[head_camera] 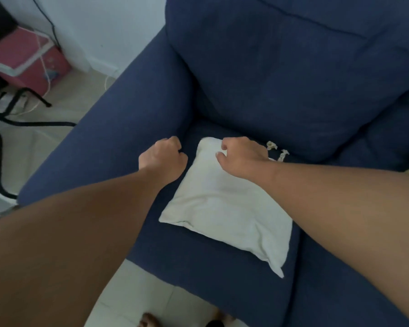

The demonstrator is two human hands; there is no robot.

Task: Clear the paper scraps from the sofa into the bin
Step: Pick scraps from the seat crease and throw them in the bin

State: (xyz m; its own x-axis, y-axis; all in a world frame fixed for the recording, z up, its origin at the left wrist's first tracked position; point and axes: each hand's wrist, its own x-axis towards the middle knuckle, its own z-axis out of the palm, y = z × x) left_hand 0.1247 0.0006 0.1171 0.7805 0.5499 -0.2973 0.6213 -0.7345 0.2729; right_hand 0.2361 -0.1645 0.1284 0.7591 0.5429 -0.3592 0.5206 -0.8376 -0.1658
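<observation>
A dark blue sofa (pixel 293 79) fills most of the view. A white cushion (pixel 224 208) lies flat on its seat. Two small crumpled paper scraps lie on the seat behind the cushion, one (pixel 271 145) just beyond my right hand and another (pixel 282 155) slightly right of it. My right hand (pixel 241 156) rests on the cushion's far corner with fingers curled and apart, holding nothing I can see. My left hand (pixel 163 159) is a closed fist beside the cushion's left edge, against the inner armrest; whether it holds anything is hidden. No bin is in view.
The sofa's left armrest (pixel 118 119) runs diagonally past my left arm. On the floor at left are a pink box (pixel 31 60), black chair legs (pixel 0 128) and cables. Pale floor tiles (pixel 137 291) show below the seat front, with toes at the bottom edge.
</observation>
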